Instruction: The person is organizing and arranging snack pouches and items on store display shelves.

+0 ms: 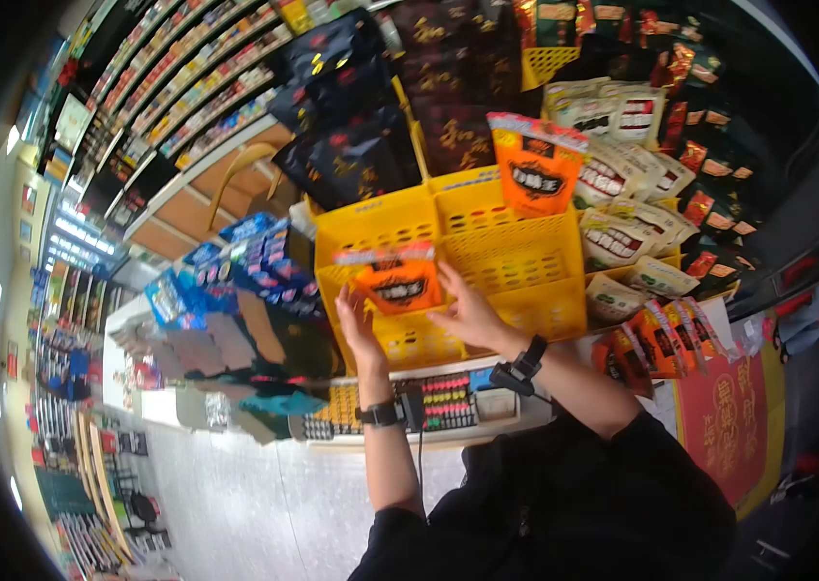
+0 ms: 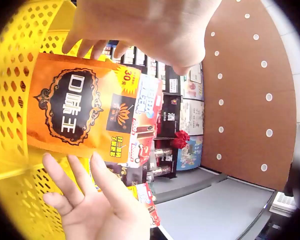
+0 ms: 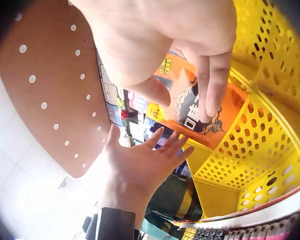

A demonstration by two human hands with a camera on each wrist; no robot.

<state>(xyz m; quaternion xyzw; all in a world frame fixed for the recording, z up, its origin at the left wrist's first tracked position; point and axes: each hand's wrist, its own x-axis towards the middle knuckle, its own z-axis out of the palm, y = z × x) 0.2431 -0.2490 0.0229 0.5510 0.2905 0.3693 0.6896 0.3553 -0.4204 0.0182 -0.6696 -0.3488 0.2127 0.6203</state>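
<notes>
An orange snack pouch with a black label and a pale, reddish top strip stands in a front compartment of the yellow perforated basket. At its left edge is my left hand, fingers extended. My right hand is on the other side, its fingers spread and loosely bent. In the left wrist view, the right hand's fingertips lie right by the side edge of the orange snack pouch. The right wrist view has my right fingers overlapping the pouch's front. Farther back, a second orange pouch stands upright in the basket.
Dark bags fill the space behind the basket. Cream-coloured packets and more orange pouches line the right side. Blue packets sit to the left. Along the front runs a low shelf of small colourful goods.
</notes>
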